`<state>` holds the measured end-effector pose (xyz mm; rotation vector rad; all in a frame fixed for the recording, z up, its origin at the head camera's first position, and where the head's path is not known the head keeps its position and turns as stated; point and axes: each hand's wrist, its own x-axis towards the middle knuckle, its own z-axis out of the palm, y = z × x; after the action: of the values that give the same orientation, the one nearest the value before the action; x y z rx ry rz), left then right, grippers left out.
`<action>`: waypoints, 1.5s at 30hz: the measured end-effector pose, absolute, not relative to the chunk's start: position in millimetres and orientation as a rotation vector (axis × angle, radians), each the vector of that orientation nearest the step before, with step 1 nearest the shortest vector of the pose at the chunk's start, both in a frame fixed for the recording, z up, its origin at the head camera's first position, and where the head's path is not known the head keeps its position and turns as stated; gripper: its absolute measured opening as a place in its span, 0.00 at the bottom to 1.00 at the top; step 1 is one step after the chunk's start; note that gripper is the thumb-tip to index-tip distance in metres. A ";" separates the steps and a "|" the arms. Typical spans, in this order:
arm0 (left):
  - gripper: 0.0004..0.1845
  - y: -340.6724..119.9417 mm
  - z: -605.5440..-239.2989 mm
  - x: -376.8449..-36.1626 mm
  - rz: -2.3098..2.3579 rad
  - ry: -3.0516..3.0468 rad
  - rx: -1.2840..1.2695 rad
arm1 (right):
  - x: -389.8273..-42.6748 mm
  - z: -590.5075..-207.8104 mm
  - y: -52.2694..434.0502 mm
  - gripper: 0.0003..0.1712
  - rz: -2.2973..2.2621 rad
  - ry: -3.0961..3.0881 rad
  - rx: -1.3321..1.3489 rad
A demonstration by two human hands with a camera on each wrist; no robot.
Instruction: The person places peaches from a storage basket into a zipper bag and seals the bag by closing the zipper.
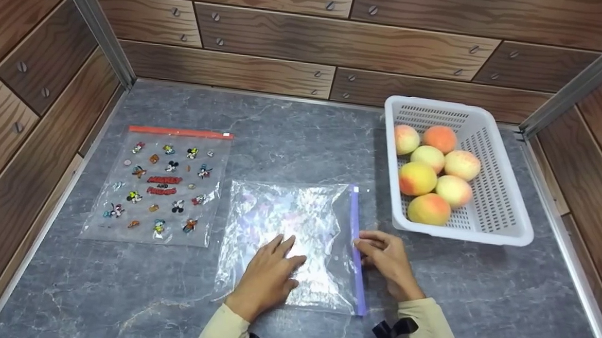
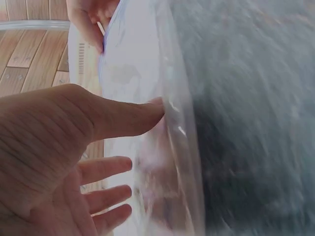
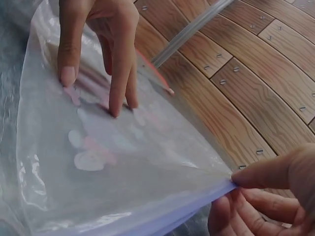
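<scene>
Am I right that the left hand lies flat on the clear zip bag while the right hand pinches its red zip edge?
Not quite: the zip edge is purple, as the head view shows. The left hand does lie flat on the clear zip bag, and the right hand pinches that edge.

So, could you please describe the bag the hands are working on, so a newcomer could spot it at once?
On the grey marble table, look left of the white basket of peaches. The clear bag lies front and centre, with the left hand pressing it flat and the right hand pinching its edge. Unlike the cartoon-printed bag with a red strip further left, it is plain, with a purple zip strip.
</scene>
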<state>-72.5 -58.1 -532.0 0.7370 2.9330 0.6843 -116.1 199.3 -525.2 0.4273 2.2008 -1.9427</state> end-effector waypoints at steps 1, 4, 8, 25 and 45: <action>0.22 -55.3 -530.5 -72.8 0.731 2.940 0.751 | -115.4 -524.8 198.9 0.16 -1.959 2.178 0.424; 0.21 -43.9 -526.8 -74.3 0.967 2.928 0.780 | -113.0 -523.2 196.7 0.18 -2.002 2.127 0.399; 0.21 -25.8 -521.8 -77.7 1.312 2.798 0.746 | -109.5 -519.3 191.5 0.18 -2.063 2.056 0.353; 0.18 -3.3 -520.3 -89.4 1.901 2.395 0.315 | -100.0 -514.8 183.8 0.22 -2.121 1.797 0.044; 0.08 -7.4 -520.9 -91.7 1.937 2.422 0.229 | -98.5 -516.8 176.0 0.22 -2.116 1.844 0.067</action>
<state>-91.7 -7.4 -520.9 0.2294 2.4222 1.9369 -98.5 176.0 -516.8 0.0667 1.8442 -2.1157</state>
